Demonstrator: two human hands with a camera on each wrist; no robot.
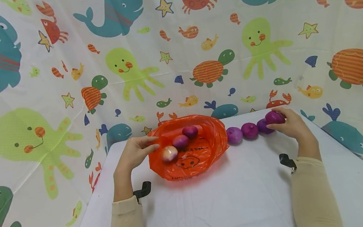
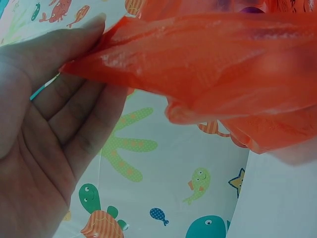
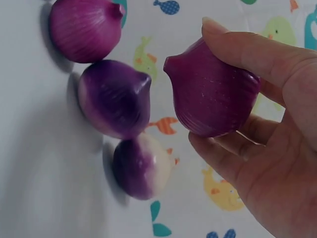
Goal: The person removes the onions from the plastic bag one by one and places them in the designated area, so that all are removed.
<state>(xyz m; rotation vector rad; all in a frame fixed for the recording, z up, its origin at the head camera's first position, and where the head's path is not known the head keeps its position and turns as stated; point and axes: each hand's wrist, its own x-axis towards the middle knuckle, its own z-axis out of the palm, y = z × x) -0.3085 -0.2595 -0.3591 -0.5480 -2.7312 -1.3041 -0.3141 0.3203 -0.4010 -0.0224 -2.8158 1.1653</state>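
Observation:
An orange-red plastic bag (image 1: 205,162) lies with its mouth spread wide on the white table. Three onions show inside it: a pale-and-purple onion (image 1: 169,153), a purple onion (image 1: 180,141) and a dark red onion (image 1: 190,132). My left hand (image 1: 134,153) pinches the bag's left edge between thumb and fingers, as the left wrist view shows. At the right, my right hand (image 1: 290,123) holds a magenta onion (image 3: 215,89) by thumb and fingertips, raised above the table. Beside it, the right wrist view has a dark purple onion (image 3: 114,99) and a purple-and-white onion (image 3: 141,166).
A row of onions runs right from the bag, with a light purple onion (image 1: 234,135) closest to it and a magenta onion (image 1: 249,131) after that. A white cloth covers the table (image 1: 221,203). Behind stands a curtain (image 1: 172,82) printed with sea animals.

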